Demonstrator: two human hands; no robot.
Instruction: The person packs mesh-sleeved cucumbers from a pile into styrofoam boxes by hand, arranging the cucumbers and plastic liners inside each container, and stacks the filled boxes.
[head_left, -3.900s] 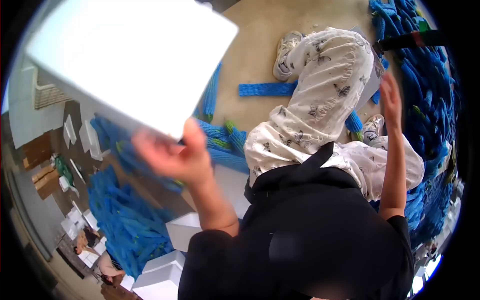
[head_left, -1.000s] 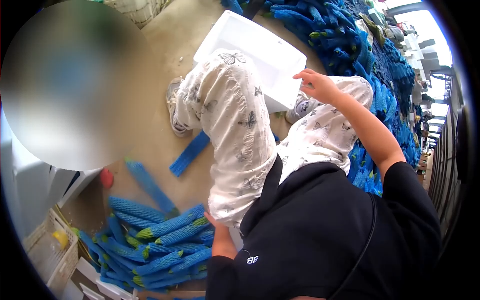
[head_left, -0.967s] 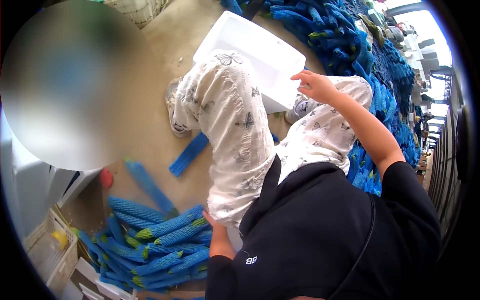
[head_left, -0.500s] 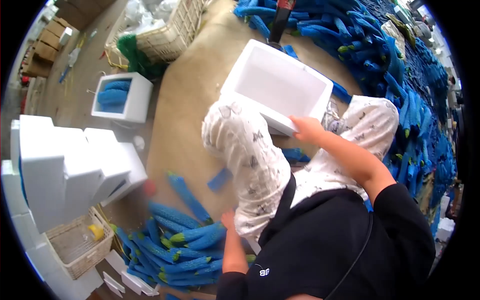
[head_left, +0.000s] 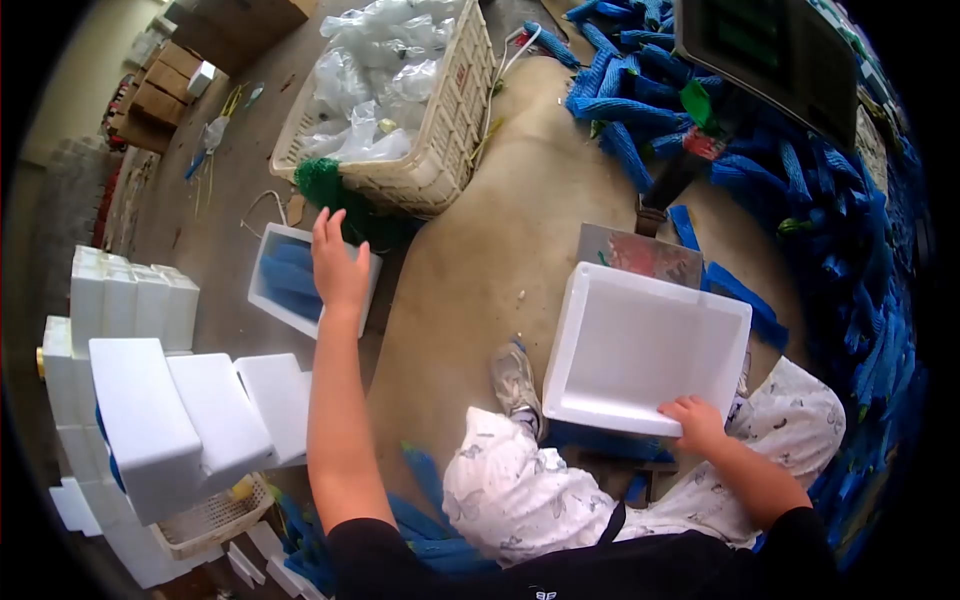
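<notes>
My right hand (head_left: 692, 422) has its fingers curled over the near rim of an empty white foam box (head_left: 652, 345). That box overlaps the metal plate (head_left: 640, 255) of a scale in front of my knees. My left hand (head_left: 340, 262) is stretched far forward and holds nothing, its fingers spread. It is over the edge of a smaller white foam box (head_left: 262, 297), which has blue net-covered pieces (head_left: 290, 275) inside; whether the hand touches the box, I cannot tell.
A dark scale display (head_left: 765, 50) rises at upper right beside a heap of long green-tipped vegetables in blue netting (head_left: 640, 110). A cream crate (head_left: 430, 180) holds clear plastic bags. White foam boxes (head_left: 150, 410) are stacked at left. More sleeved vegetables lie by my left leg.
My left hand has gone from the blue-sleeved vegetables at lower left up to the small foam box. My right hand remains on the empty box's rim. The view has shifted.
</notes>
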